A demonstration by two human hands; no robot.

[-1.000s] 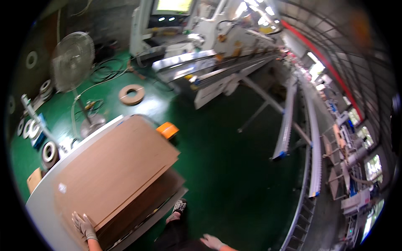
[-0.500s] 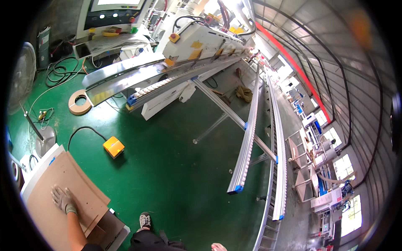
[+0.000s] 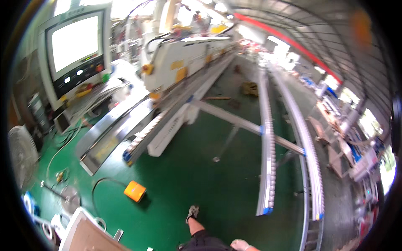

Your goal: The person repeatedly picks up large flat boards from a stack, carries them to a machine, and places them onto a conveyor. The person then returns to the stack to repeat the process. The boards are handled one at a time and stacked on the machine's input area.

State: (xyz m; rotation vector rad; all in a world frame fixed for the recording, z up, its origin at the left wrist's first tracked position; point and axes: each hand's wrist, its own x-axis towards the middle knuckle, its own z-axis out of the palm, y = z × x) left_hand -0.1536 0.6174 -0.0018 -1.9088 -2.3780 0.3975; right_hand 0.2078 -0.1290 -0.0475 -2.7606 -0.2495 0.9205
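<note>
At the lower edge, just right of my legs, hangs my right hand (image 3: 239, 244), a pale, blurred shape close to my body. Its fingers cannot be made out, and nothing is seen in it. My left hand is out of the picture. A stack of brown panels with a pale edge (image 3: 90, 234) stands at the lower left, cut off by the rim. My foot in a patterned shoe (image 3: 192, 212) is on the green floor. Ahead of it sits an orange foot pedal (image 3: 135, 191) with a black cable.
A long white machine (image 3: 180, 62) runs away ahead, beside a bright control screen (image 3: 75, 44). Two long roller rails (image 3: 267, 167) on a metal frame extend along the right. A fan (image 3: 23, 152) stands at the left, near cables. Workbenches (image 3: 335, 146) line the far right.
The view has tilted up and turned left. My left hand, earlier flat on the brown panel, has gone out of sight. The panels now show lower in the picture. My right hand shows slightly more.
</note>
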